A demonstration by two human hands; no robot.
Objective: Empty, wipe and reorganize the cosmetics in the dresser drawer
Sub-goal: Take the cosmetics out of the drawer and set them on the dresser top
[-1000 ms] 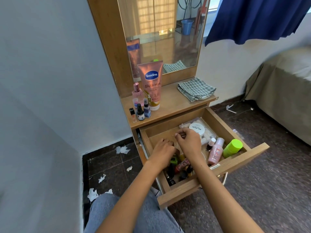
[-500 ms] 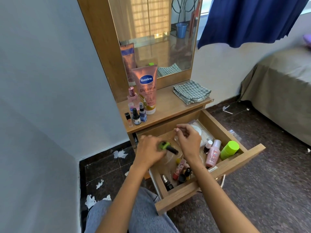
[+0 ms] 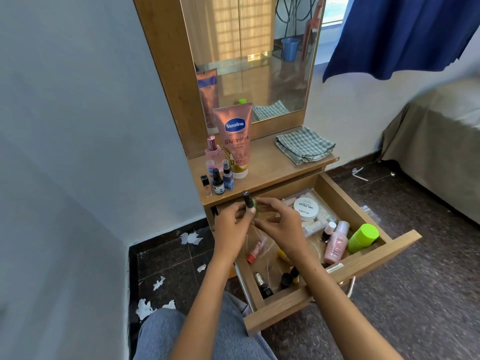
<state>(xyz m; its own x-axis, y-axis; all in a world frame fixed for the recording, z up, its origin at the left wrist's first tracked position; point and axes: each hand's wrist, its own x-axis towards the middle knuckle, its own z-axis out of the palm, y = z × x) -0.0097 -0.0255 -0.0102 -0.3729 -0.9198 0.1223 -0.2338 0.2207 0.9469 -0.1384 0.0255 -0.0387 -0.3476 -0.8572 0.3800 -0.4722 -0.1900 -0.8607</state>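
The open wooden drawer (image 3: pixel 363 263) sticks out below the dresser top (image 3: pixel 270 167). Above its back left corner my left hand (image 3: pixel 231 227) holds a green nail polish bottle (image 3: pixel 250 203) with a black cap, upright. My right hand (image 3: pixel 281 227) meets it, index finger and thumb pinching the bottle's green body. Inside the drawer lie a white nail polish remover jar (image 3: pixel 306 209), a pink bottle (image 3: pixel 336 242), a lime green container (image 3: pixel 363 237), a red lip tube (image 3: pixel 255 249), a black bottle (image 3: pixel 262 284) and other small items.
On the dresser top stand a Vaseline tube (image 3: pixel 237 141) and several small bottles (image 3: pixel 218 179) at the left, with a folded checkered cloth (image 3: pixel 304 146) at the right. Paper scraps (image 3: pixel 191 237) litter the floor. A bed (image 3: pixel 441 141) stands to the right.
My left hand has lifted the green bottle out of the drawer and turned it upright. My right hand has moved left and taken hold of it too.
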